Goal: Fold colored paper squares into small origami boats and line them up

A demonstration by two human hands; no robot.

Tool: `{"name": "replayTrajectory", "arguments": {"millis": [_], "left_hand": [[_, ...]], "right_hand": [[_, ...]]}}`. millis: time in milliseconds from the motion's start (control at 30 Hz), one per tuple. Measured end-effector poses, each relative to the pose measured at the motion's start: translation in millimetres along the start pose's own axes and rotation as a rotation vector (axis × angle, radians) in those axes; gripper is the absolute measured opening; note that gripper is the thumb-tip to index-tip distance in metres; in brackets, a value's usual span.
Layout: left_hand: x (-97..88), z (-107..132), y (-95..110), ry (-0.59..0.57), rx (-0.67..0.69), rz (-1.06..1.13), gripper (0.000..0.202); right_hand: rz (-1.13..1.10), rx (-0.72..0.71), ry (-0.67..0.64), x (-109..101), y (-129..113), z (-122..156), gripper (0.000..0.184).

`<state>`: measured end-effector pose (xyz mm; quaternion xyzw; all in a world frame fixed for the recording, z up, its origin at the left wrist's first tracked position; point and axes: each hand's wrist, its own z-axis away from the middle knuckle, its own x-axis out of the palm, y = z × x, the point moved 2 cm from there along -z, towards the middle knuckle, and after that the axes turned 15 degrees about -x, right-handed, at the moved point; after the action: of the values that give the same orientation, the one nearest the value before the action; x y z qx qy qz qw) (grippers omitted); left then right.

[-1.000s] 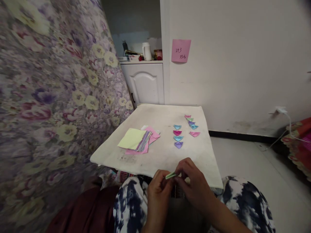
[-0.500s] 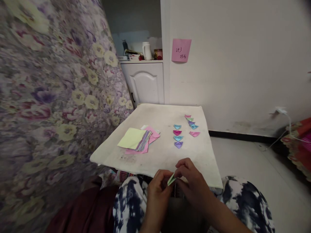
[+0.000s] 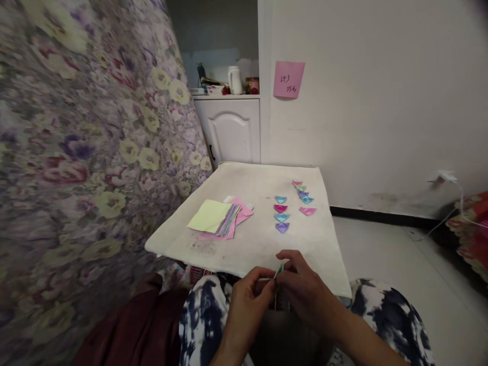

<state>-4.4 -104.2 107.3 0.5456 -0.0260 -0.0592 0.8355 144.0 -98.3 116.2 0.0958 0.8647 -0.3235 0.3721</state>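
A small folded piece of green paper (image 3: 279, 270) is held between my two hands, just over the near edge of the table. My left hand (image 3: 251, 297) pinches its lower left end with thumb and fingertips. On its other side, my right hand (image 3: 299, 277) is closed on the paper, its index finger curled above. Much of the paper is hidden behind the fingers. Beyond my hands, several small folded paper boats lie in two columns, among them a purple one (image 3: 282, 227) closest to me and a pink one (image 3: 307, 211) to the right.
A stack of square paper sheets (image 3: 209, 216), yellow on top, lies at the left of the cloth-covered table (image 3: 244, 249). A floral curtain (image 3: 99, 168) hangs on the left. Behind stand a white cabinet (image 3: 236, 129) and a wall with a pink note (image 3: 288, 80).
The green paper has turned more upright between my hands and shows less of itself. My fingers have drawn closer together around it. The view has shifted slightly.
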Motion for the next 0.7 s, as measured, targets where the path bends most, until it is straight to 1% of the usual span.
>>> {"name": "replayTrajectory", "arguments": {"millis": [133,267,367,433,500,600,700], "left_hand": [[0.4,-1.4,-2.9,0.064,0.036,-0.097,0.015],[1.5,0.0,2.4,0.137,0.099,-0.248,0.021],[2.7,-0.4,6.2,0.17,0.152,-0.313,0.024],[2.9,-1.0,7.8,0.204,0.187,-0.346,0.024],[2.8,-1.5,8.7,0.245,0.208,-0.392,0.022],[3.3,-1.6,8.6,0.297,0.209,-0.444,0.019],[4.4,-1.4,7.6,0.341,0.196,-0.465,0.018]], "right_hand": [[-0.018,-0.024,-0.039,1.3,-0.2,-0.1,0.027],[-0.072,-0.058,-0.052,-1.1,-2.3,-0.8,0.032],[-0.114,-0.055,-0.036,-3.1,-4.7,-1.7,0.03],[-0.126,-0.041,-0.004,-1.1,-5.6,-1.9,0.025],[-0.126,-0.011,0.058,4.5,-5.1,-1.4,0.022],[-0.113,0.06,0.17,16.1,-3.0,0.4,0.022],[-0.073,0.099,0.248,24.8,-2.9,1.2,0.025]]}}
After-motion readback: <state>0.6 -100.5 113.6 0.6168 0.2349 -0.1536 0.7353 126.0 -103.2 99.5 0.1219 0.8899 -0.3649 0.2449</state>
